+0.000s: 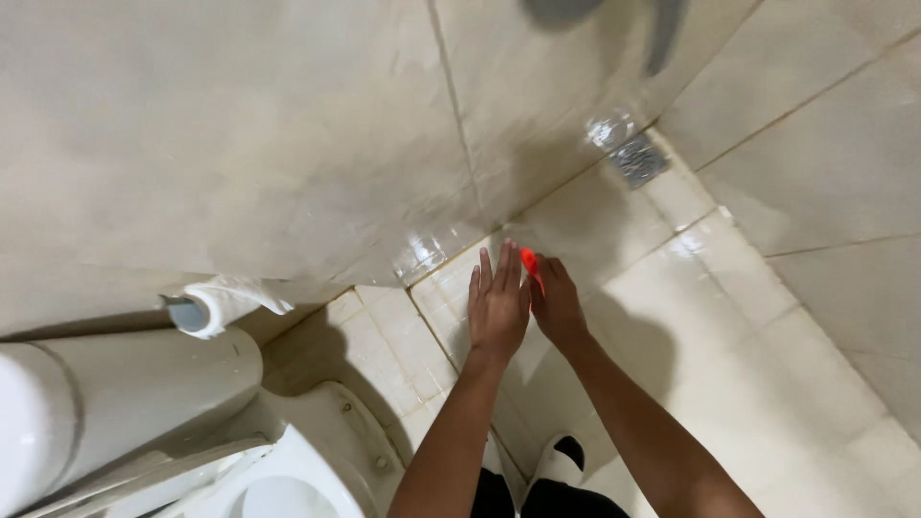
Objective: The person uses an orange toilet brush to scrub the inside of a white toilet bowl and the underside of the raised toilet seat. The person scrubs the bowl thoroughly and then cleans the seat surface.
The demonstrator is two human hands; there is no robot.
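**Two hands and a small red thing above the bathroom floor**

Seen from the head camera, both arms stretch forward and down over the pale tiled floor (729, 317), close to where it meets the wall (240, 144). The left hand (497, 305) is released, flat and open, fingers straight and pointing toward the wall, holding nothing. Just beside it, touching at the thumb side, the right hand (556, 305) is grasping a small red-orange object (529, 263) pinched at its fingertips; only a short sliver of it shows above the fingers, too blurred to tell what kind of thing it is. It sits between the two hands, over the wet, shiny strip of floor along the wall's foot.

Farther along that same edge, toward the far corner, a metal floor drain (638, 159) lies in the tiles. At the near left corner stands a white toilet (288, 460), and a toilet paper roll (216, 305) hangs on the wall above it. The person's white footwear (556, 465) shows below the arms.
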